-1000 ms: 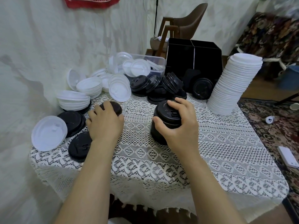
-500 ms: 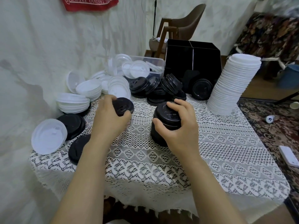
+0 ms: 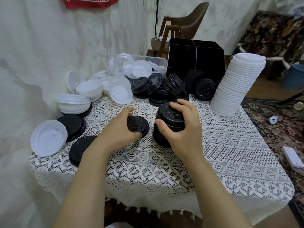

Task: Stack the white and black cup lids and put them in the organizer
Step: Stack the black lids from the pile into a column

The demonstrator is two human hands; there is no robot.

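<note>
The left hand [image 3: 115,127] grips a single black lid [image 3: 137,127], its fingers curled round the lid's left rim and its thumb on the far edge. The stack of black lids [image 3: 167,115] stands just to the right of those fingertips, with only a narrow strip of lace tablecloth [image 3: 164,162] between lid and stack. The right hand [image 3: 182,129] clasps the stack from above, thumb on the near side and fingers arched over the far rim, so it covers much of the top where the lid would seat. The stack's axis is upright. The held lid lies nearly flat and dome up; whether it touches the cloth I cannot tell. The left hand is the nearer one for the short move right and up, and the right fingers probably have to make room. The lid is matte black, round, with a raised sip tab. The black organizer [image 3: 205,60] stands well beyond both hands.
</note>
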